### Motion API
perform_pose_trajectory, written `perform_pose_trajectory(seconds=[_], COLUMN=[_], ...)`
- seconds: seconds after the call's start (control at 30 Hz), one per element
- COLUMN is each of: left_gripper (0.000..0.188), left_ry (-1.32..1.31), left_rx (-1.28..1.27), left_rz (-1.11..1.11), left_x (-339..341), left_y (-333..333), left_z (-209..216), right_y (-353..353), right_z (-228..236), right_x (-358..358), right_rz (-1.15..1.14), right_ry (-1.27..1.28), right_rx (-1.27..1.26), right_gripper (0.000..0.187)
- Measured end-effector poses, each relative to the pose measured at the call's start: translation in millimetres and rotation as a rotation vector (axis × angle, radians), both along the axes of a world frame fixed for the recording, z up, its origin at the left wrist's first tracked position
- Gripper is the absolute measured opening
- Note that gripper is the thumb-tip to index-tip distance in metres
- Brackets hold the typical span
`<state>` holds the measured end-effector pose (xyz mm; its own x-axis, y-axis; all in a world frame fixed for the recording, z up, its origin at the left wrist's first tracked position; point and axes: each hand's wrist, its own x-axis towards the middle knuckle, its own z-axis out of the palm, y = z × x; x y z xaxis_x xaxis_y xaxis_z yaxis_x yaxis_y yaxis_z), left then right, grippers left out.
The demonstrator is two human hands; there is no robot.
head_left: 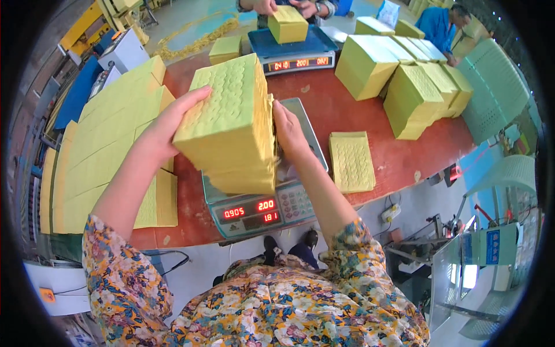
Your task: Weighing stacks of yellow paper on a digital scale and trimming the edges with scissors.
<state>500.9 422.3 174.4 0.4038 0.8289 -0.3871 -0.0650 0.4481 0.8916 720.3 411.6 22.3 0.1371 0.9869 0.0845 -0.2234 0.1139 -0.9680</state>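
A thick stack of yellow embossed paper is gripped between my two hands, tilted, over a digital scale with lit red digits. My left hand wraps its left side, thumb on the top sheet. My right hand presses against the right side, where sheet edges look ragged; some of its fingers are hidden. The lower sheets hang close to the scale's platform; whether they touch it I cannot tell. A thin pile of the same paper lies on the red table right of the scale.
Tightly packed yellow paper stacks cover the table's left side. More stacks stand at the far right. Across the red table, another person's hands hold a yellow block at a second scale. A person in blue works farther back.
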Motion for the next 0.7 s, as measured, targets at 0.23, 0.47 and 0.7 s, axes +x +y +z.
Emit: perform_pose_trajectory(seconds=[0.23, 0.47, 0.7], left_gripper=[0.044, 0.052, 0.054], left_ry=[0.041, 0.081, 0.091], left_rx=[-0.056, 0.020, 0.007], left_rz=[-0.106, -0.110, -0.006], left_x=[-17, -16, -18], left_y=[-12, 9, -24], left_z=[-2, -21, -39], right_y=[-141, -172, -192], right_z=[-5, -44, -15], right_x=[5, -27, 18], right_rz=[-0.287, 0.168, 0.230], right_ry=[-0.258, 0.490, 0.478], right_rx=[0.093, -0.398, -0.358], right_gripper=[0.033, 0.038, 0.051])
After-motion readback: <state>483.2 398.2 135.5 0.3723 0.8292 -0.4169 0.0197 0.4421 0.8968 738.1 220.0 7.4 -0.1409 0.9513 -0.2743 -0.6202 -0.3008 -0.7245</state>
